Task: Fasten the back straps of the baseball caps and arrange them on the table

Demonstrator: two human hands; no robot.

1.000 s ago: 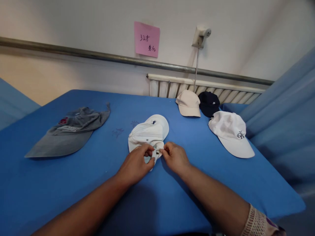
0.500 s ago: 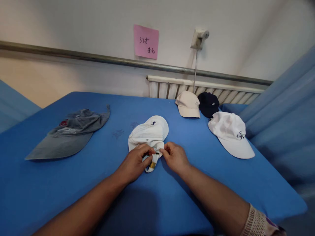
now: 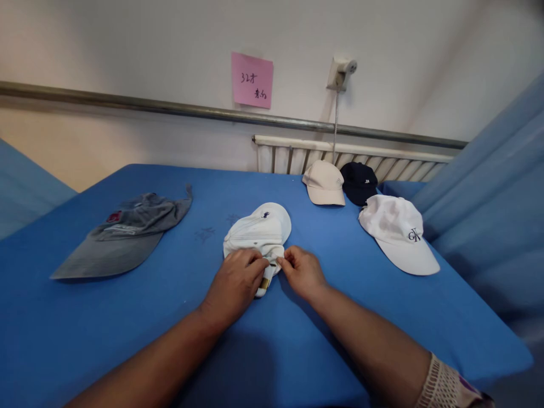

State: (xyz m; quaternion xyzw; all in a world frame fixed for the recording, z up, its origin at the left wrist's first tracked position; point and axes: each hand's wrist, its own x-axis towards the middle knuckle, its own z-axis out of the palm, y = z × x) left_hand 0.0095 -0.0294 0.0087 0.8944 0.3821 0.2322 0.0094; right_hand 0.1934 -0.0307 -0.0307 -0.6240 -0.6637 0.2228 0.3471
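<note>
1. A white fabric cap with a small dark embroidered emblem [image 3: 259, 228] lies at the middle of the blue cloth-covered tabletop [image 3: 106, 326], brim pointing away from the person.
2. The left hand [image 3: 236, 277] has thumb and fingers closed together, pinching the cap's back strap; the strap's brass-coloured buckle [image 3: 266, 283] shows just below the thumb.
3. The right hand [image 3: 302, 273] pinches the cap's back edge between thumb and forefinger, just beside the left fingertips.
4. A grey, crumpled cloth cap with a red patch [image 3: 123, 238] lies well apart, to the left.
5. To the right sit a beige cap [image 3: 323, 184], a navy-blue cap [image 3: 359, 184] just beside it, and, nearer, a white cap with black lettering [image 3: 395, 232].
</note>
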